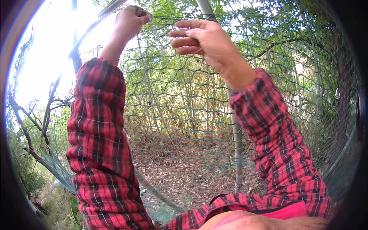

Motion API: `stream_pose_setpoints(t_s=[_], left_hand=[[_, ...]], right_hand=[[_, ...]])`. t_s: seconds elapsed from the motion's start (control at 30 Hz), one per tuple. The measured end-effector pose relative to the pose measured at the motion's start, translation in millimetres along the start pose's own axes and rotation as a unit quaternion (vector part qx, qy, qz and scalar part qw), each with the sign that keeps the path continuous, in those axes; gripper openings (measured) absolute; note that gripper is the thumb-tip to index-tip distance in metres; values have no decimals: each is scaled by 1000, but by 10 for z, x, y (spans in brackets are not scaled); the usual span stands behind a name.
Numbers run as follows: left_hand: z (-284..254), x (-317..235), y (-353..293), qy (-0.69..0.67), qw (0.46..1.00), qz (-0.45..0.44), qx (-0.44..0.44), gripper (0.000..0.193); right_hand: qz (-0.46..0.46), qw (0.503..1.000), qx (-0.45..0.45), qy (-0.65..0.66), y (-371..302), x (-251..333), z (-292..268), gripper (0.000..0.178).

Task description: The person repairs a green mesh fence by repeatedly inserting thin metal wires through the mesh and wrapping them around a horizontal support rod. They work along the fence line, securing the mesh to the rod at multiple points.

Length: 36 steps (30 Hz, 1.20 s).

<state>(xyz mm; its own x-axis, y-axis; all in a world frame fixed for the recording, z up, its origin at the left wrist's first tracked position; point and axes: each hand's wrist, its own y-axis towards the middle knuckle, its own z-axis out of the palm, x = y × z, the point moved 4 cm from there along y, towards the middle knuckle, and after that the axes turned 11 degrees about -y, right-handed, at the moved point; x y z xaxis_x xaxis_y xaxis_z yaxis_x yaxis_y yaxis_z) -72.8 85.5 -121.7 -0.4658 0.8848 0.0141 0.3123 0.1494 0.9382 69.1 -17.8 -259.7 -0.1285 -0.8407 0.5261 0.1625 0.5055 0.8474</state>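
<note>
Both my arms reach up in red and black plaid sleeves. At the upper left my left hand (pixel 130 22) is closed around a small looped bundle of pale, thin cord (pixel 150 19), whose loose strands hang down beside the fingers. It is close to a grey pole (pixel 111 7); whether it touches the pole I cannot tell. To the right of it my right hand (pixel 203 40) is raised, palm turned inward, fingers apart and slightly bent. No object shows clearly in it. Green netting (pixel 184 96) hangs just behind both hands.
An upright pole (pixel 237 153) stands behind the netting on the right, and a slanting pole (pixel 159 193) crosses low in the middle. Bare branches (pixel 34 153) spread at the left. Bamboo and shrubs grow beyond, over ground covered with dry leaves (pixel 184 172).
</note>
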Motion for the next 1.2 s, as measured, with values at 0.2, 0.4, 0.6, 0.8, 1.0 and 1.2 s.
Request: stream_pose_setpoints(t_s=[0.2,0.4,0.6,0.8,1.0,1.2], left_hand=[[8,118,168,-58,997,40,25,29],[-19,67,275,-54,998,19,28,26],[-142,-324,82,-61,998,22,28,19],[-1094,-710,188,-97,990,37,-96,19],[-819,-733,665,97,988,52,110,45],[-660,-599,770,11,985,-10,170,29]], right_hand=[[0,1000,-5,23,2,-49,-43,28],[-1,981,-37,192,526,-182,210,26],[-13,971,-40,237,862,-196,285,16],[-84,949,-8,303,930,-68,306,14],[-100,956,-15,276,897,-23,270,9],[-143,941,7,308,980,-42,306,9]])
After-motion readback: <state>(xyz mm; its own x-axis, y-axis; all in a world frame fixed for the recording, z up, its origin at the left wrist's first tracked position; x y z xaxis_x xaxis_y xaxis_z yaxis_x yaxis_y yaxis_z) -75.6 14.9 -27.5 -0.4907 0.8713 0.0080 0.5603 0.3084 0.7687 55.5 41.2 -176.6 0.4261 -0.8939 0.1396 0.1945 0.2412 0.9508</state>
